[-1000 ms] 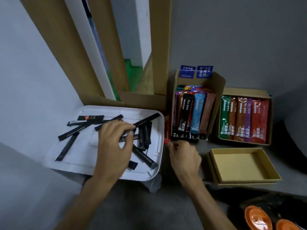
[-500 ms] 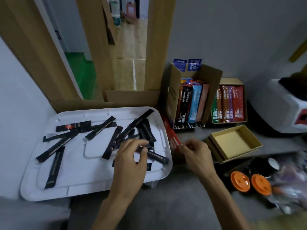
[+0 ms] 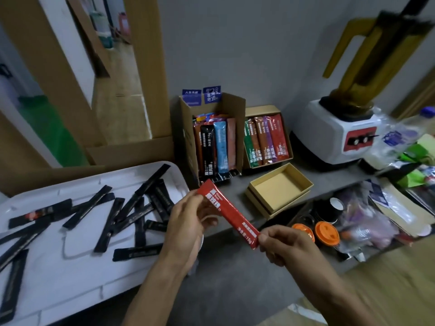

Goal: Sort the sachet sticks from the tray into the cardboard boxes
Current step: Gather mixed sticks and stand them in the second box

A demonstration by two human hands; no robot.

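A red sachet stick is held in the air between both hands, just right of the white tray. My left hand pinches its upper end and my right hand pinches its lower end. Several black sachet sticks lie scattered in the tray. Behind stands a tall open cardboard box with upright coloured sachets. To its right, a flat cardboard box holds a row of green, brown, purple and red sachets. An empty cardboard box sits in front of that.
A white blender with an amber jug stands at the back right. Two orange-lidded cups and a heap of plastic bags and packets crowd the right side. Wooden posts and a wall opening are at the back left.
My left hand left the tray and joined the right hand. The red sachet, earlier beside the tray, is now lifted and held by both hands. The camera view shifted to the right.
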